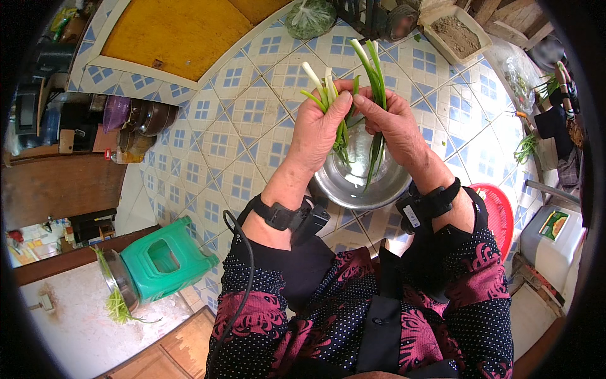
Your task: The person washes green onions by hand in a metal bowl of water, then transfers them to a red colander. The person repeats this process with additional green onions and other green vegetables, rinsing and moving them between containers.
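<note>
My left hand (322,118) holds several green onions (311,76), their white ends pointing up and away and their green leaves folded down below the palm. In my right hand (390,113) is another bunch of green onions (374,71), white ends up, with long leaves hanging down. The thumbs nearly touch, and a short green leaf stands up between the hands. Below both hands, a round metal basin (362,201) rests on the tiled floor, partly hidden by the hands and leaves. What lies at its bottom is hard to tell.
A red plastic basket (502,213) is by my right elbow. On the left stands a green plastic stool (189,256) beside a metal bowl (113,275) with greens. Farther off are a tied bag of greens (310,21) and a box of ash-like material (454,35). More greens (525,148) lie at right.
</note>
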`<move>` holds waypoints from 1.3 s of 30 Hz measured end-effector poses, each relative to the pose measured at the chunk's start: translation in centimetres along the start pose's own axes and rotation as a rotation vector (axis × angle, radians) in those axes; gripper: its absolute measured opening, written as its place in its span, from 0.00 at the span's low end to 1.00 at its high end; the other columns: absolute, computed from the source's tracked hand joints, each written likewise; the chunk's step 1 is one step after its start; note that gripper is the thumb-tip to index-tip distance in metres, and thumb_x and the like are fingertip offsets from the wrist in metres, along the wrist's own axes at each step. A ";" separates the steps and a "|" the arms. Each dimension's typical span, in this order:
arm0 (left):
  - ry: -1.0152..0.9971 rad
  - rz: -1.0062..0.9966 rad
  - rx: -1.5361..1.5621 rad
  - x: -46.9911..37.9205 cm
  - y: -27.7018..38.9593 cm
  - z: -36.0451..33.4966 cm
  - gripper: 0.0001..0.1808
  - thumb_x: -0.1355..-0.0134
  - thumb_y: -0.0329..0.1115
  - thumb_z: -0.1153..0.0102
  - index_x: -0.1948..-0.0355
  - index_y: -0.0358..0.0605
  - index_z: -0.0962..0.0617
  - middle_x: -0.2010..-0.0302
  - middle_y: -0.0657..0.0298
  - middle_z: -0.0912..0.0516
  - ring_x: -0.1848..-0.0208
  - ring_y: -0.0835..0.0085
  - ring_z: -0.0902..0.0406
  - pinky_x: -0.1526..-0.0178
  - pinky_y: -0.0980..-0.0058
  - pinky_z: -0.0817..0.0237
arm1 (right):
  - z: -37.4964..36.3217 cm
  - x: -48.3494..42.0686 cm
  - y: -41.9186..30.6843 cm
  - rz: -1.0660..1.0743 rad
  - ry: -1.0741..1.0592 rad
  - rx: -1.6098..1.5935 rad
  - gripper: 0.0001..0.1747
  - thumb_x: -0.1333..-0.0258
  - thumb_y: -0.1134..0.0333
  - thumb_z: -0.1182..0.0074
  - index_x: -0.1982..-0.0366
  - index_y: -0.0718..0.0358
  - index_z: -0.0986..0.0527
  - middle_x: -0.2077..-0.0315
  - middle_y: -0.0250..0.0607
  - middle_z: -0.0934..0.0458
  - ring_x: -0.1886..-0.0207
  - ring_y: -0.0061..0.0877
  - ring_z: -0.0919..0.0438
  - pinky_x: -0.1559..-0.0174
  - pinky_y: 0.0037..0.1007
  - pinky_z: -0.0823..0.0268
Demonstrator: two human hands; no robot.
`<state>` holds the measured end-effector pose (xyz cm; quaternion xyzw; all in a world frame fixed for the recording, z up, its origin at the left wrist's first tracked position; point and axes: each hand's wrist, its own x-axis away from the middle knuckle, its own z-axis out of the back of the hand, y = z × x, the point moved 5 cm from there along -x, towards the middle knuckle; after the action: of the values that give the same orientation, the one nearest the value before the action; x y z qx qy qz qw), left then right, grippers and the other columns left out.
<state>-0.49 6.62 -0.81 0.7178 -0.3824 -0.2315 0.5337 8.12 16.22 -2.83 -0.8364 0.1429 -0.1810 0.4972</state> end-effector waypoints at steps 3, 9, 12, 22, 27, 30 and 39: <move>0.024 0.047 0.004 0.0 -0.7 0.0 0.12 0.33 0.35 0.45 0.53 0.41 0.24 0.64 0.70 0.22 0.64 0.84 0.28 0.62 0.83 0.34 | -0.5 0.0 -0.2 0.037 -0.006 0.018 0.11 0.39 0.61 0.43 0.61 0.61 0.24 0.73 0.21 0.25 0.75 0.08 0.36 0.72 0.14 0.45; 0.124 0.070 -0.028 -0.3 -0.5 1.8 0.08 0.34 0.36 0.44 0.59 0.44 0.24 0.67 0.68 0.21 0.68 0.81 0.26 0.65 0.80 0.32 | -0.6 0.3 -0.2 0.007 0.031 0.156 0.14 0.35 0.57 0.50 0.58 0.60 0.28 0.77 0.22 0.32 0.76 0.10 0.40 0.72 0.16 0.46; 0.209 0.000 0.148 -0.5 0.4 2.5 0.07 0.34 0.36 0.44 0.62 0.45 0.24 0.69 0.68 0.22 0.70 0.81 0.27 0.67 0.80 0.33 | -0.8 0.4 -0.4 0.013 0.019 0.190 0.16 0.32 0.53 0.55 0.57 0.59 0.30 0.77 0.22 0.36 0.75 0.11 0.41 0.72 0.17 0.45; 0.173 0.010 0.155 -0.1 0.1 1.5 0.08 0.38 0.35 0.38 0.64 0.43 0.23 0.71 0.69 0.23 0.73 0.82 0.30 0.69 0.82 0.36 | -2.1 0.6 0.8 0.003 -0.135 0.218 0.19 0.30 0.53 0.60 0.56 0.62 0.30 0.72 0.29 0.29 0.73 0.14 0.34 0.69 0.19 0.38; 0.182 0.039 0.176 -0.2 0.1 2.4 0.08 0.37 0.36 0.39 0.61 0.44 0.22 0.69 0.70 0.22 0.72 0.82 0.29 0.71 0.83 0.35 | -1.9 0.5 0.8 -0.037 -0.134 0.081 0.23 0.30 0.50 0.62 0.56 0.64 0.30 0.71 0.31 0.27 0.74 0.16 0.32 0.70 0.19 0.36; 0.166 0.054 0.217 -0.1 0.3 2.6 0.09 0.37 0.36 0.40 0.60 0.44 0.22 0.69 0.70 0.22 0.73 0.82 0.28 0.72 0.82 0.35 | -1.9 0.5 0.9 -0.059 -0.123 0.068 0.22 0.30 0.51 0.63 0.56 0.64 0.30 0.70 0.31 0.27 0.73 0.16 0.30 0.69 0.19 0.35; 0.097 0.127 0.047 0.0 -0.4 2.2 0.10 0.38 0.36 0.38 0.59 0.44 0.22 0.70 0.70 0.22 0.74 0.83 0.28 0.75 0.80 0.33 | -1.7 0.3 1.6 -0.044 -0.217 0.201 0.23 0.30 0.52 0.61 0.54 0.66 0.29 0.69 0.32 0.26 0.70 0.17 0.27 0.67 0.20 0.32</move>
<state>-1.99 5.36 -1.91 0.7147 -0.4062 -0.1531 0.5483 7.47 14.00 -3.46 -0.8001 0.0512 -0.1140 0.5867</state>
